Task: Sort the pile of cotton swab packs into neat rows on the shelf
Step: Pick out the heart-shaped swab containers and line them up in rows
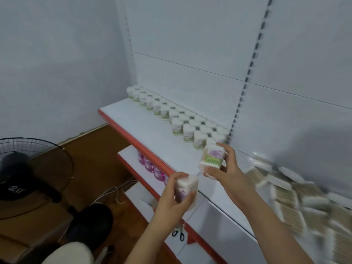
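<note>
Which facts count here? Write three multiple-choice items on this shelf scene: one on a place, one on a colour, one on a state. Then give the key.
1. Where does the unsorted pile lie?
A. On the shelf, right of the hands
B. On the floor by the fan
C. On the lower shelf with the bottles

2. What colour is the shelf's front edge?
A. Blue
B. Red
C. Black

3. What is the right hand doing?
A. Resting flat on the shelf
B. Hanging idle
C. Holding a pack

Key: 1 A, the loose packs are heaped on the same shelf, to the right; 2 B, a red strip runs along the front; 3 C, its fingers and thumb grip a pack with a purple rose label, while the left hand holds another pack.
</note>
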Demonstrator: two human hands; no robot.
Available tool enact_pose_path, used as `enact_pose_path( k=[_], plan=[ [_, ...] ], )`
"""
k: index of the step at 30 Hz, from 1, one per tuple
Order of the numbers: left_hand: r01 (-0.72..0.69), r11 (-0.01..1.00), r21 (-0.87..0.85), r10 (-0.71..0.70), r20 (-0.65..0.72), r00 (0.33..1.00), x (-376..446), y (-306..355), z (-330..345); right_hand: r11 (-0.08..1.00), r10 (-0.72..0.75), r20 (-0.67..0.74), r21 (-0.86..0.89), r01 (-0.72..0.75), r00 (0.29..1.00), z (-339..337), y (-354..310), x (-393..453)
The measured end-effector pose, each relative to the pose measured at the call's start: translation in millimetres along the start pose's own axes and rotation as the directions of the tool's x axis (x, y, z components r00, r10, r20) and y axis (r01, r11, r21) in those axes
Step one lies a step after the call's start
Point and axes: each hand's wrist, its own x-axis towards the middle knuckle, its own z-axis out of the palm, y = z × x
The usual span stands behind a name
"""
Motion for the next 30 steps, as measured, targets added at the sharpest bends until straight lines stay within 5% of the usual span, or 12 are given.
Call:
enact_pose_path(
  k=[11, 16, 24, 27, 30],
  plan=[
    [0.001, 0.999, 0.047, 0.005, -0.128, 0.992, 167, -29, -113, 0.978, -0.034, -0.002, -0.206, 0.033, 0.999, 86, 69, 168],
    [0.061, 0.997, 0.048, -0.051, -0.187, 0.981, 239, -41, -157, 0.853, -0.169, 0.071, -0.489, 0.182, 0.983, 124, 99, 221],
    [0.013, 0.982, 0.191, 0.018, -0.161, 0.987, 312, -61, -197, 0.602, -0.085, 0.142, -0.781, 0.164, 0.986, 144, 123, 272],
    [0.018, 0.945, 0.326, 0.024, -0.127, 0.992, 335, -73, -206, 0.623, -0.052, 0.119, -0.772, 0.126, 0.991, 145, 126, 270],
    [-0.007, 0.961, 0.276, 0.015, -0.029, 0.999, 349, -74, -206, 0.706, -0.051, 0.054, -0.704, 0.074, 0.997, 142, 124, 263]
  ],
)
